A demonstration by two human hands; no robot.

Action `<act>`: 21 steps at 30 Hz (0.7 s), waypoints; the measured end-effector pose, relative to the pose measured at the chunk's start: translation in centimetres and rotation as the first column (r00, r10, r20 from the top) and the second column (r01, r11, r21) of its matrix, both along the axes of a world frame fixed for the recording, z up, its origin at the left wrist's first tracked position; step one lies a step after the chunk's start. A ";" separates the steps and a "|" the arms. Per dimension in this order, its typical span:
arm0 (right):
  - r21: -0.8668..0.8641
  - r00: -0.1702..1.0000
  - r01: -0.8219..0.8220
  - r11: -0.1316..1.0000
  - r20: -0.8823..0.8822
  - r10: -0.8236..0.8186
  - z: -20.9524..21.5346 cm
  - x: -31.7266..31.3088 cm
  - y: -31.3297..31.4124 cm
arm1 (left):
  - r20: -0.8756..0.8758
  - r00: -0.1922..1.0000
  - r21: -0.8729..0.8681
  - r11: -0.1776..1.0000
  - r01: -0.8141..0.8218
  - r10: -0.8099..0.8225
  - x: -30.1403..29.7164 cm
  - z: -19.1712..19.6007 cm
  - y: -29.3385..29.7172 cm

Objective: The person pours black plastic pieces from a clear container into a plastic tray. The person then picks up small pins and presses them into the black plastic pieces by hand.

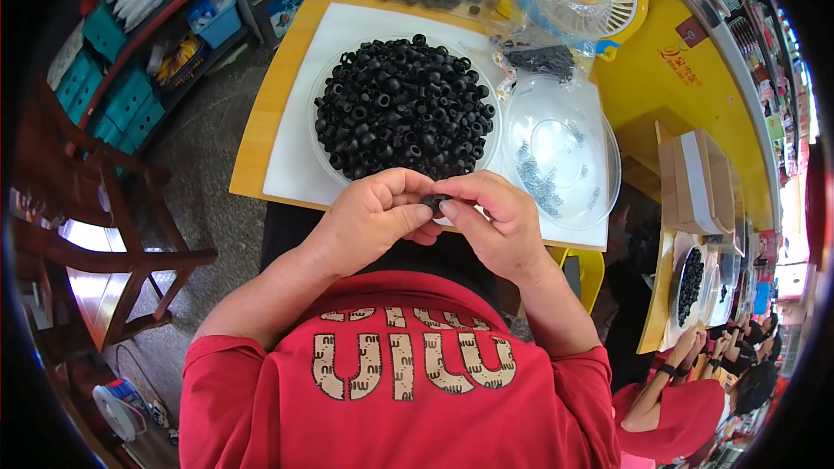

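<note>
In the head view, the left hand [369,217] and right hand [499,213] meet at the near edge of the worktop [250,165], both pinching a small black piece [437,203] between thumbs and fingertips. It looks light, firm and perhaps slightly slippery, so opposite sides of its edge seem the surest hold; its shape is mostly covered. Beyond lies a round clear tray [334,161] heaped with black rings [400,104], a clear bowl [578,156] to its right and, far right, a yellow fan [637,13].

Shop-like workshop: stocked shelves [737,22], teal bins [130,108], worktable [261,148], heaped black parts [404,108], co-workers [673,412] alongside.
</note>
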State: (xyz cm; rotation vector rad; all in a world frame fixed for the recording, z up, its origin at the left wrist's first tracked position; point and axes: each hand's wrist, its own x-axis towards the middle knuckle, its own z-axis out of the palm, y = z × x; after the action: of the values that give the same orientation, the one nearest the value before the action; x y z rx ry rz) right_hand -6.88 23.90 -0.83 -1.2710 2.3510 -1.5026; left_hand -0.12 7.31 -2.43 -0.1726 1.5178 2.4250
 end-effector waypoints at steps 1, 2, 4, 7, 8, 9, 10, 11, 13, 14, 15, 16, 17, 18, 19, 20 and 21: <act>0.000 0.996 0.004 1.000 0.088 -0.004 -0.1 -0.1 0.1 | -0.001 1.000 -0.004 1.000 0.004 -0.004 0.0 0.1 -0.1; 0.000 0.985 0.007 1.000 0.175 -0.007 -0.1 -0.1 0.2 | 0.024 1.000 0.000 1.000 0.003 -0.003 0.1 0.3 -0.1; -0.019 0.958 0.013 1.000 0.286 -0.007 -0.2 0.0 0.3 | 0.049 0.999 0.001 1.000 0.005 -0.005 0.2 0.4 -0.1; -0.041 0.910 0.026 0.999 0.414 -0.007 0.0 0.1 0.5 | 0.065 0.998 0.015 1.000 0.001 -0.002 0.4 0.3 -0.1; -0.045 0.900 0.031 0.999 0.435 -0.009 0.1 0.1 0.6 | 0.062 0.998 0.008 1.000 -0.009 0.008 0.4 0.2 -0.1; -0.048 0.900 0.033 0.998 0.436 -0.009 0.1 0.1 0.6 | 0.060 0.998 0.000 1.000 -0.018 0.018 0.4 0.1 0.0; -0.042 0.891 0.032 0.999 0.453 -0.010 0.1 0.1 0.7 | 0.061 0.998 -0.003 1.000 -0.017 0.017 0.5 -0.1 0.0; -0.037 0.882 0.032 0.999 0.471 -0.011 0.1 0.1 0.7 | 0.043 0.999 -0.014 1.000 -0.025 0.025 0.5 -0.4 0.0; -0.033 0.884 0.023 0.999 0.467 -0.005 -0.3 0.2 0.7 | 0.028 0.999 -0.029 0.999 -0.030 0.030 0.5 -0.5 0.1; -0.027 0.887 0.013 1.000 0.461 0.001 -0.4 0.3 0.7 | 0.022 0.999 -0.027 0.999 -0.031 0.032 0.5 -0.6 0.2; -0.029 0.886 0.016 0.999 0.464 -0.001 -0.5 0.3 0.7 | 0.016 0.999 -0.026 0.999 -0.033 0.034 0.5 -0.6 0.2; -0.028 0.872 0.019 0.999 0.490 -0.003 -0.5 0.3 0.7 | 0.018 0.999 -0.028 0.999 -0.031 0.031 0.5 -0.6 0.2; -0.026 0.856 0.022 0.999 0.516 -0.005 -0.5 0.2 0.7 | 0.025 0.999 -0.025 0.999 -0.040 0.041 0.6 -0.6 0.3; -0.028 0.855 0.024 0.999 0.519 -0.006 -0.4 0.2 0.7 | 0.032 0.998 -0.022 0.999 -0.050 0.050 0.6 -0.6 0.3; 0.013 0.860 0.014 1.000 0.511 -0.018 -0.3 0.1 0.7 | 0.034 0.998 -0.023 0.999 -0.048 0.049 0.6 -0.6 0.3; 0.053 0.864 0.004 0.999 0.502 -0.030 -0.2 0.0 0.8 | 0.034 0.998 -0.019 0.999 -0.046 0.047 0.5 -0.6 0.3; 0.052 0.863 0.005 0.999 0.505 -0.030 -0.2 0.0 0.8 | 0.033 0.998 -0.015 0.999 -0.045 0.045 0.5 -0.6 0.3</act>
State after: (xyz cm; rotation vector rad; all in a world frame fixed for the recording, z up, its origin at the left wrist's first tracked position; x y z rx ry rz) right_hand -6.92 24.69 -1.04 -0.7202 2.0365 -1.5370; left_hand 0.37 7.61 -3.07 -0.2520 1.5330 2.4338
